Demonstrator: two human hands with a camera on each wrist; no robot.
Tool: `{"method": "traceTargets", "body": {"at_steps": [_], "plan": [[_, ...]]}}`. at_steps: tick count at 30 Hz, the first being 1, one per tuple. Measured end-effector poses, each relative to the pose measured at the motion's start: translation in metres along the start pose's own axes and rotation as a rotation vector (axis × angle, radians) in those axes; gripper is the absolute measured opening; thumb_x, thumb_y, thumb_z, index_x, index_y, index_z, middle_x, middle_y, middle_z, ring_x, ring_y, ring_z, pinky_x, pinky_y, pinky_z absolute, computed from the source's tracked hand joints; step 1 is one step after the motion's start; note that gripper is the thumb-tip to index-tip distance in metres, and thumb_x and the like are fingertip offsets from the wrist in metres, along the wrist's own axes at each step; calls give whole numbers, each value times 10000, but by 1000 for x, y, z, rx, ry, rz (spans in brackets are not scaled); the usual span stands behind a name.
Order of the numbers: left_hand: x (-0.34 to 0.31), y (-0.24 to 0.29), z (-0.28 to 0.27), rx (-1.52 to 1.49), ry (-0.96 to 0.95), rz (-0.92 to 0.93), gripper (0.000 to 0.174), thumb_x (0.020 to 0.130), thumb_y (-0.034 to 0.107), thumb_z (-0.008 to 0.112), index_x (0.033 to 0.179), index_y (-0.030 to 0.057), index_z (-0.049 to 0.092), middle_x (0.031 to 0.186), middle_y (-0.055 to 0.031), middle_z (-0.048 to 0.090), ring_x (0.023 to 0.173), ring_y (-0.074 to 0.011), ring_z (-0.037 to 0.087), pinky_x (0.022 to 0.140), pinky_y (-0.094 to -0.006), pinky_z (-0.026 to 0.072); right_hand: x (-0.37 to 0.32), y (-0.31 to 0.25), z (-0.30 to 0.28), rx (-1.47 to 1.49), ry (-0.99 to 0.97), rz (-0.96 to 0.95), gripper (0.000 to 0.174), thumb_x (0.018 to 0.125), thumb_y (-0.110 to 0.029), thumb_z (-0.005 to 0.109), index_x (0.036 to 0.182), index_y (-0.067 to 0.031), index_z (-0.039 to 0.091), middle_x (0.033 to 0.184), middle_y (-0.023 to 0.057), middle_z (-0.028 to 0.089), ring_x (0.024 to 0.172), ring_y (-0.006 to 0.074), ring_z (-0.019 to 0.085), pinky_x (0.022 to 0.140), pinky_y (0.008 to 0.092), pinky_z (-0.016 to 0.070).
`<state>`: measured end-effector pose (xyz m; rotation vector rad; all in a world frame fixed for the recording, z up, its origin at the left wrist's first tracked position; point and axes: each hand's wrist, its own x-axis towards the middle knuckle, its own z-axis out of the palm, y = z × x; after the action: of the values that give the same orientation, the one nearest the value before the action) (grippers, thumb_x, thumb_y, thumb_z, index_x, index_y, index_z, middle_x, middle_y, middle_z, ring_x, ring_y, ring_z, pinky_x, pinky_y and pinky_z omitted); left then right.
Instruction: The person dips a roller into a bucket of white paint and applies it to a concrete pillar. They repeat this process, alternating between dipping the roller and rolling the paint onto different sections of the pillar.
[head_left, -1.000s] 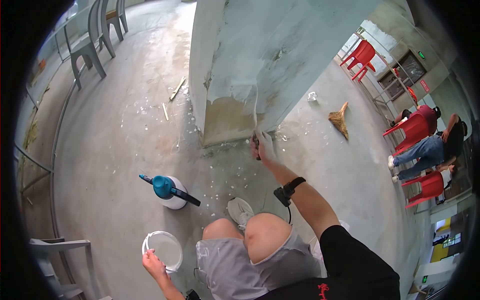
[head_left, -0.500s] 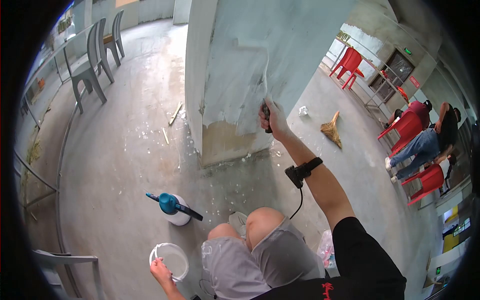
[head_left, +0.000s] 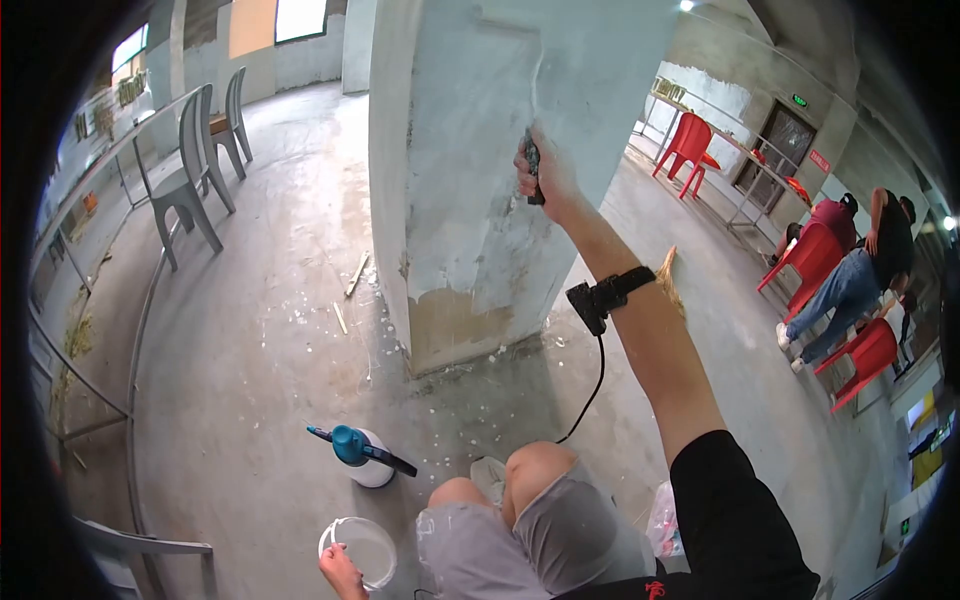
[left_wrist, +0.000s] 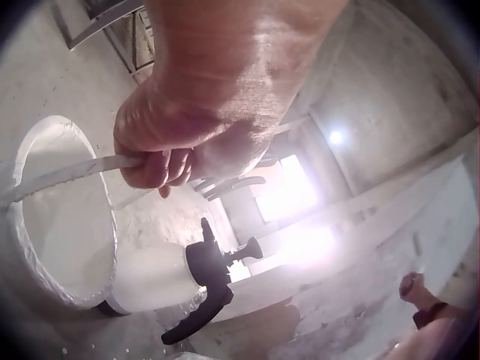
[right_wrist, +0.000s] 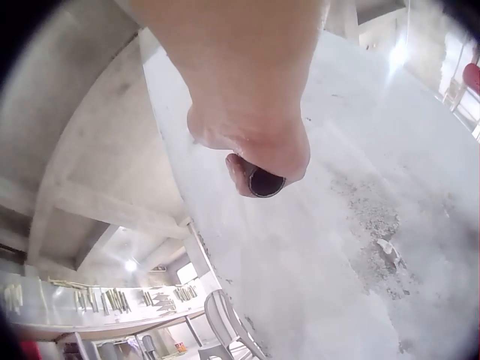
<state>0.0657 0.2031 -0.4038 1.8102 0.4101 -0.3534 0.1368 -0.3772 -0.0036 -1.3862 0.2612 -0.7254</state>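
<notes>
My right hand [head_left: 558, 185] grips the black handle of a paint roller [head_left: 533, 165], held up in front of a pale pillar [head_left: 480, 150]. The roller's thin frame runs up to a white sleeve against the pillar's painted face. In the right wrist view, the round end of the handle [right_wrist: 267, 184] pokes out of the fist and the sleeve is hidden. Low at the left, my left hand [head_left: 342, 572] holds a white bucket [head_left: 362, 521] by its handle [left_wrist: 75, 174], the fingers curled round it. The pillar's lower part has a bare brown patch [head_left: 455, 325].
A pressure spray bottle [head_left: 370, 462] with a teal top stands on the floor near the bucket. Wood strips [head_left: 356, 275] and white flakes lie by the pillar. Grey chairs [head_left: 185, 190] stand left; red chairs [head_left: 815, 260] and people are at the right. A plastic bag [head_left: 662, 520] sits beside my leg.
My right hand has moved up the pillar with the paint roller, from near its base to well above the brown patch. The head view has tilted upward. The left hand keeps hold of the bucket.
</notes>
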Motion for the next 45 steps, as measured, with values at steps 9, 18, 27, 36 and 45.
{"method": "traceTargets", "body": {"at_steps": [9, 18, 27, 36, 45], "plan": [[-7, -5, 3, 4, 34, -37, 290, 971, 259, 482, 849, 15, 582, 494, 31, 375, 359, -72, 332, 308, -244, 268, -55, 110, -34, -80, 34, 132, 485, 981, -518, 407, 760, -90, 466, 559, 14, 432, 389, 127, 365, 384, 290, 328], [5, -35, 3, 6, 59, -52, 269, 942, 213, 525, 791, 4, 603, 530, 22, 390, 420, -85, 360, 380, -262, 273, -139, 221, -61, -102, 60, 411, 471, 975, -537, 413, 794, -106, 471, 560, -4, 413, 390, 105, 350, 380, 266, 297], [-6, -16, 12, -67, 51, -86, 180, 903, 153, 564, 794, 11, 544, 543, 8, 424, 397, -84, 397, 357, -258, 274, -170, 253, -106, -94, 194, 463, 438, 977, -489, 433, 769, -105, 470, 531, 1, 404, 371, 113, 349, 363, 278, 283], [0, -23, 9, 25, 28, 26, 168, 882, 129, 598, 780, -2, 575, 535, 18, 448, 456, -65, 387, 423, -257, 285, -86, 157, -107, -58, 93, 217, 476, 963, -533, 440, 768, -101, 477, 519, -3, 398, 355, 100, 323, 346, 255, 250], [-7, -6, 17, 75, 3, 12, 162, 878, 125, 607, 792, -11, 620, 540, 17, 461, 451, -69, 389, 420, -263, 289, -41, 98, -84, 53, 118, 175, 507, 962, -562, 415, 748, -104, 446, 542, -7, 384, 385, 105, 309, 383, 266, 282]]}}
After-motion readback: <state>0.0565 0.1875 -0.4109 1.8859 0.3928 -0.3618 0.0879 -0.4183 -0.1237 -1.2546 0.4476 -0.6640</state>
